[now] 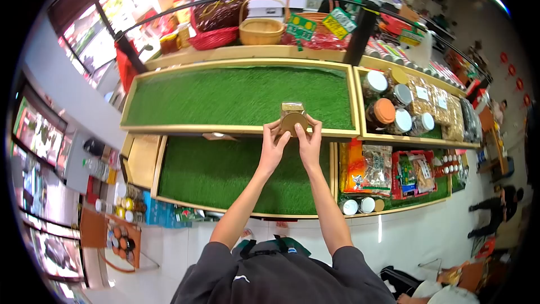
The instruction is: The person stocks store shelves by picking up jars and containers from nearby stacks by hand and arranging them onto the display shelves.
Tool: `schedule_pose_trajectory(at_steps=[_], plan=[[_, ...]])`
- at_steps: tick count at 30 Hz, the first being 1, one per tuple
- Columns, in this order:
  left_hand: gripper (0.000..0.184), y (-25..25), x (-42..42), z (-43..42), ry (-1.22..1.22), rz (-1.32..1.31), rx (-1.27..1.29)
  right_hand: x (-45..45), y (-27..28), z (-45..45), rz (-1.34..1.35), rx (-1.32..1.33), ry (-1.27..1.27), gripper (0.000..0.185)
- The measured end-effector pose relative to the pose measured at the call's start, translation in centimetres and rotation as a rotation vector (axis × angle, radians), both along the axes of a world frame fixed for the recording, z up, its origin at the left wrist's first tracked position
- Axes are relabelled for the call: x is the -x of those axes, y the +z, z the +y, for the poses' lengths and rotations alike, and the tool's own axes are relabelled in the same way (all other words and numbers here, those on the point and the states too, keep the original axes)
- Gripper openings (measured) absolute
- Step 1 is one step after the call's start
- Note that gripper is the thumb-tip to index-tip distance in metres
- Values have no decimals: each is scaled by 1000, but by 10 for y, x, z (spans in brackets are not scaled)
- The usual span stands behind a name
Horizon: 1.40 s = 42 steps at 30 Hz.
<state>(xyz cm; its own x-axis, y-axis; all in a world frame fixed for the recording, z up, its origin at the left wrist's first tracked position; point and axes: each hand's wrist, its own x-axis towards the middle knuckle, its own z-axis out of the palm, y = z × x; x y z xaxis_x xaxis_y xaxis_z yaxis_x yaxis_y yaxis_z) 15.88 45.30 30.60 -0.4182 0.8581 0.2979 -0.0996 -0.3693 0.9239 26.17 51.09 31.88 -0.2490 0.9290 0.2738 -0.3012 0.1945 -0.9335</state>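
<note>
Both of my hands are closed around a jar [294, 125] with a round gold-brown lid facing me. A squarish, shiny gold-toned part of it shows above the lid. My left hand [274, 142] grips its left side, and my right hand [309, 141] grips its right side, with both thumbs near the lid's lower edge. The jar is held at the front edge of the upper shelf [225, 93], which is lined with green artificial grass. Below my forearms lies the lower grass-lined shelf [242, 174]. Whether the jar touches the upper shelf I cannot tell.
Right of the upper shelf, a compartment holds several jars [384, 111] and bagged dry goods [430, 101]. Packaged foods [368, 169] fill the lower right section. Baskets [261, 31] and price signs [301, 26] stand behind a black rail. Other people [498, 211] are farther off.
</note>
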Motion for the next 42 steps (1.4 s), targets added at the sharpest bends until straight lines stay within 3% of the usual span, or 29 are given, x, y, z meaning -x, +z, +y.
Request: schedule_pose_trajectory(at_steps=[5,13,15,19,21,23,27,30,35,42], plan=[[43,-14,10,-82,210,-191,11,14,-10,-69,46,62,314,41],[44,-131,14,-281,749,-194,468,49,-110,-221,-357,311,736,39],[44,-161,5,-344,861,-318,488,61,-154,-274,-412,359,905,39],[43,-159,15,-419,964,-391,581,87,-178,-325,-548,294,1111,39],[41,-152,33,-451,986,-354,585,108,-181,-348,-554,433,1185,39],[40,-130,50,-483,981,-327,747,135,-167,-371,-625,450,1245,39],[37,-159,70,-530,1094,-397,586,180,-157,-423,-650,437,1316,51],[36,-151,86,-561,1149,-373,453,206,-151,-464,-600,501,1298,45],[46,-142,112,-592,1144,-288,454,244,-144,-504,-478,744,1224,39],[48,-148,185,-622,1011,-75,632,324,-165,-501,-512,750,1208,41]])
